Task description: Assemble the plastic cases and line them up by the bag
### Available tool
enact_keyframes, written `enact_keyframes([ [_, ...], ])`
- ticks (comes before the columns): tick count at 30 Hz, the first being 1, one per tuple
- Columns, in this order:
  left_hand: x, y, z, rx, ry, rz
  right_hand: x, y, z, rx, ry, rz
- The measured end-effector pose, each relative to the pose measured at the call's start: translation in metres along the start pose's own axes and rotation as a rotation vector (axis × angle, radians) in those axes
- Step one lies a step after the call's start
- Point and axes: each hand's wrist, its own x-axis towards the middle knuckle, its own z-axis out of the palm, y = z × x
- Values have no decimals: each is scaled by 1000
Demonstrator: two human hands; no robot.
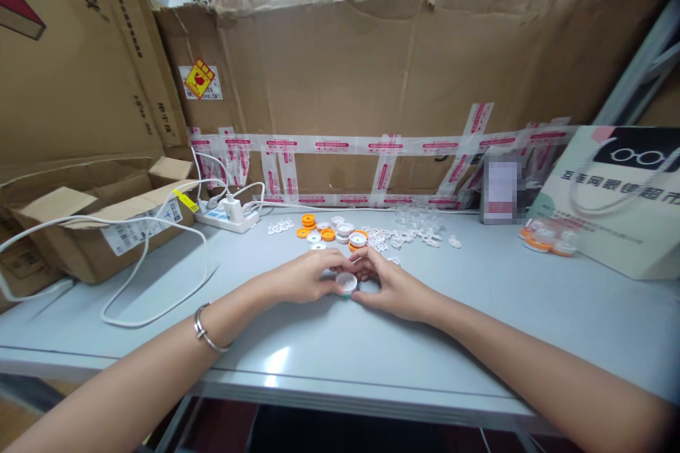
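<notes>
A small round white plastic piece (pixel 347 283), with a bit of green at its lower edge, is between my two hands just above or on the table. My left hand (pixel 313 276) grips its left side, thumb in front and fingers behind. From the right, my right hand (pixel 387 284) closes on it with thumb and fingertips. Just beyond my fingers lie white round pieces (pixel 344 229) and orange round pieces (pixel 309 221), some stacked. Flat white printed pieces (pixel 378 238) are scattered to their right, with clear plastic parts (pixel 417 216) behind.
An open cardboard box (pixel 95 226) and a looping white cable (pixel 205 262) occupy the left side. A power strip (pixel 226 219) stands at the back. Toward the right are a phone-like device (pixel 501 191), more orange and clear pieces (pixel 547 238) and a paper bag (pixel 610 226). Large cardboard (pixel 329 71) walls the back.
</notes>
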Motion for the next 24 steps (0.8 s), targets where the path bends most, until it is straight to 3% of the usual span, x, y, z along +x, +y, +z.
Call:
enact_keyframes([
  [12,-3,1,-8,54,-90,67,2,5,4,136,39,149],
  [24,-3,-1,-5,-26,-62,31,3,5,4,230,87,192],
])
